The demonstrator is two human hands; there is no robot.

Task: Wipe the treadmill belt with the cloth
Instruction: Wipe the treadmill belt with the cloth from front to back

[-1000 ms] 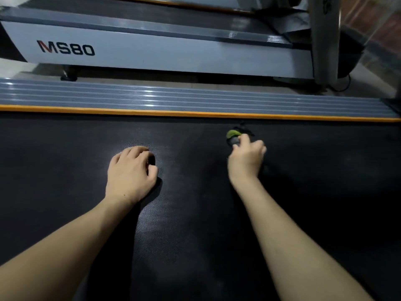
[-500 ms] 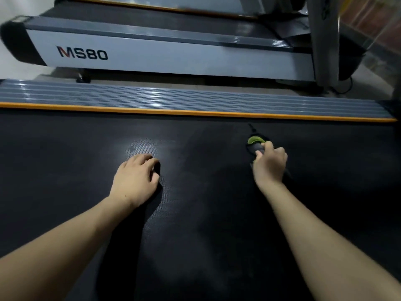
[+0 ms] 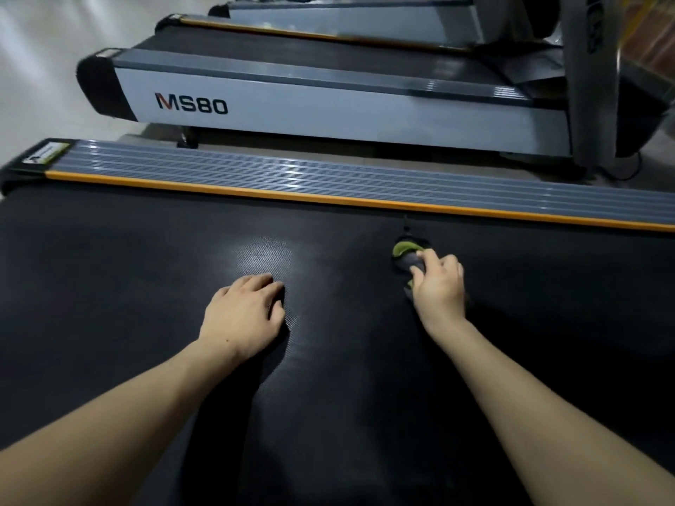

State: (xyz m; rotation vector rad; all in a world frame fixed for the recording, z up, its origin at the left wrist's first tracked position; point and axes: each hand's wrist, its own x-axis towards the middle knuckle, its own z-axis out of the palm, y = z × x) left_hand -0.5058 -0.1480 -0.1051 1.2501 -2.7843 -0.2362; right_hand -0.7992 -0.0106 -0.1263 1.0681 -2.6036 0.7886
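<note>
Pinching the bunched cloth against the belt, right hand seems mid-wipe; left hand rests flat, much belt likely remaining.

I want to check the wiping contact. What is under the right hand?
Under the right hand lies the cloth, dark grey with a green edge, on the black treadmill belt. Only its far part shows; the rest, and the belt beneath it, is covered.

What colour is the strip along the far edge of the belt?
Orange strip, clearest in the head view, beside the black belt.
</note>
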